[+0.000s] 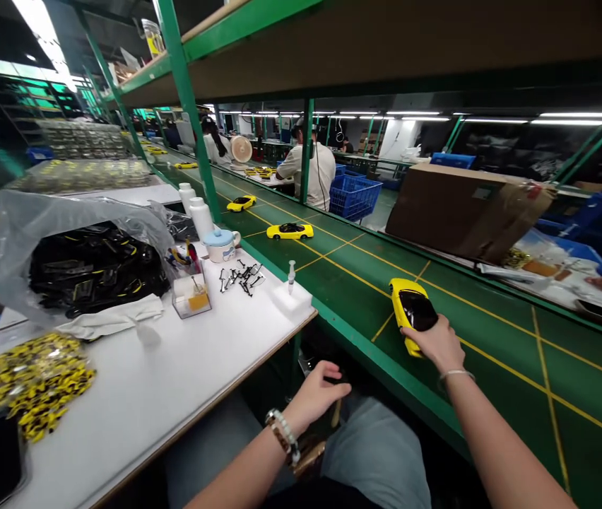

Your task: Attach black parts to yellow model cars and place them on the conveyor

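On the green conveyor belt [497, 403], my right hand [441, 344] grips the rear end of a yellow toy car [400, 300] with a black roof. Its fingertips are partly hidden behind the car. My left hand [318, 396] hovers above my lap beside the table edge, fingers apart and curved, holding nothing. Two more yellow toy cars, one side-on [290, 231] and another toy car [241, 203] behind it, sit farther up the belt. Small black parts [242, 277] lie loose on the white table [184, 367], near a syringe [291, 274] stuck upright in a white foam block [291, 300].
A plastic bag of black parts [94, 272], a bag of small yellow-and-black pieces [36, 375], a lidded mug [220, 244] and white bottles [200, 215] occupy the table. A large cardboard box [449, 212] stands beyond the belt. A green-framed shelf [248, 21] hangs overhead. Other people work across the belt.
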`<state>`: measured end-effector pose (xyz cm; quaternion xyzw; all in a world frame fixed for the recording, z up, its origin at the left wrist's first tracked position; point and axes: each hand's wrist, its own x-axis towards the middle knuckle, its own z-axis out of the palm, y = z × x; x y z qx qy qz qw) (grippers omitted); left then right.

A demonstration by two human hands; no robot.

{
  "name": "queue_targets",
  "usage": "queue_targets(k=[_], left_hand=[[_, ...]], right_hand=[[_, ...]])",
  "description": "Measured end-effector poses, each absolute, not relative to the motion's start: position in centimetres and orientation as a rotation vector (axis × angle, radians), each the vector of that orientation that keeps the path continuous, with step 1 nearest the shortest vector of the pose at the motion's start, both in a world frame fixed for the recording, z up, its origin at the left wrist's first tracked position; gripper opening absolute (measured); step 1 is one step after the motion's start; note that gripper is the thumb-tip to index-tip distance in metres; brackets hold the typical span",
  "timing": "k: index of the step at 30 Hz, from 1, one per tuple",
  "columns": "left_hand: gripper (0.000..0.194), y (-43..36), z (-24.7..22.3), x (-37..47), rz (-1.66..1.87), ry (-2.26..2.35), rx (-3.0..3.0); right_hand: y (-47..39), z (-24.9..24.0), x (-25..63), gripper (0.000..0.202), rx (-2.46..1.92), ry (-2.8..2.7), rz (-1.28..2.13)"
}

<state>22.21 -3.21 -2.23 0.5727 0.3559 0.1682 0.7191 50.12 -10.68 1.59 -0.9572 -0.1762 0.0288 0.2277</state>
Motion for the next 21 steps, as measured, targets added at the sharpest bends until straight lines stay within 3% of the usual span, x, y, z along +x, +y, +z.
queue_targets(k=[3, 8, 12, 21], left_hand=[[0.041, -2.7, -3.4, 20.3, 0.383, 0.86, 1.301], [0.037, -1.9, -3.9, 19.3, 0.408, 0.886, 1.331], [0.036, -1.2, -4.0, 19.6, 0.425, 0.868, 1.336], [0.035, -0.4, -5.8, 19.8, 0.405, 0.877, 1.305]], right_hand=[[-8.9, 0.1, 53.1, 0.054, -2.671, -0.25, 0.01], [-7.5, -1.6, 55.6, 0.053, -2.617, -0.157, -0.143], [-8.2, -1.7, 57.7, 0.056, -2.608, -0.328, -0.242], [-9.6, -1.2, 64.5, 0.038, -2.749, -0.867, -0.198]])
